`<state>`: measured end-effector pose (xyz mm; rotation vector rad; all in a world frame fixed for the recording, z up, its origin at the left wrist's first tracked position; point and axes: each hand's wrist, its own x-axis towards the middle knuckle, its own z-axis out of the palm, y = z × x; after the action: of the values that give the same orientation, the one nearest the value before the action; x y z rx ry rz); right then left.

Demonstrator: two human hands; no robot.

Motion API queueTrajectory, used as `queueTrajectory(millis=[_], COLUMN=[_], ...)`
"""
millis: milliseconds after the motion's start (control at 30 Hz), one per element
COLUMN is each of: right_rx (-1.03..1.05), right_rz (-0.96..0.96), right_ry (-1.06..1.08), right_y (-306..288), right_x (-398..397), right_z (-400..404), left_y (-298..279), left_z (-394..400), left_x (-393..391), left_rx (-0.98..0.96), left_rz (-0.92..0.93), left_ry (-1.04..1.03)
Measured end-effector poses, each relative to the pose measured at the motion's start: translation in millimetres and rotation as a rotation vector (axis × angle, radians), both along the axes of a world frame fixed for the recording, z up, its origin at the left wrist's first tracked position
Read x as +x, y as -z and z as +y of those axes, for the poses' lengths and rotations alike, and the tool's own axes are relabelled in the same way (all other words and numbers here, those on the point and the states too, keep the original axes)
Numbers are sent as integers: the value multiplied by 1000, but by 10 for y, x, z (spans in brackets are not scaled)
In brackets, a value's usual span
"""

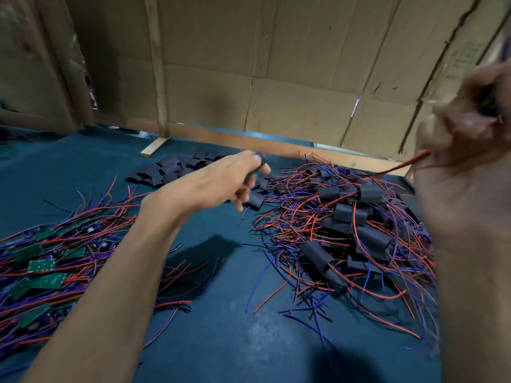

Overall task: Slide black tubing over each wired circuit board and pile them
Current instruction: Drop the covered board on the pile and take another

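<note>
From the head camera, your left hand (232, 181) is reaching out over the teal mat (221, 327), pinching a flat black tubing piece (255, 167) between thumb and fingers; its long axis is running up-right to down-left. It is hanging just in front of the loose tubing heap (168, 170). Your right hand (464, 150), raised and blurred at the right edge, is curling around a wired board you can barely see, its red wire (401, 168) trailing down-left toward the sleeved pile (354, 222). Bare green boards (41, 272) are lying at left.
</note>
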<state>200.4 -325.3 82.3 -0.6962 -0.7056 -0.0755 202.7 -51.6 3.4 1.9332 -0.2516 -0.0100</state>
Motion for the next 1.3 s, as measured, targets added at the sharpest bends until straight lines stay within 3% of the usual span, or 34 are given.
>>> queueTrajectory(millis=[67, 100, 233, 800, 1300], right_rx=[-325, -463, -675, -675, -785], right_rz=[-104, -136, -83, -55, -176], right_ry=[420, 533, 665, 683, 590], right_y=[69, 116, 240, 321, 289], right_x=[-3, 2, 52, 113, 73], right_z=[-36, -24, -42, 28, -48], left_y=[-14, -19, -64, -80, -97], left_z=[12, 25, 63, 31, 35], left_x=[8, 19, 16, -47, -44], left_rx=[184, 247, 270, 40, 83], left_rz=[-139, -197, -348, -289, -301], left_ry=[-20, -15, 14, 143, 114])
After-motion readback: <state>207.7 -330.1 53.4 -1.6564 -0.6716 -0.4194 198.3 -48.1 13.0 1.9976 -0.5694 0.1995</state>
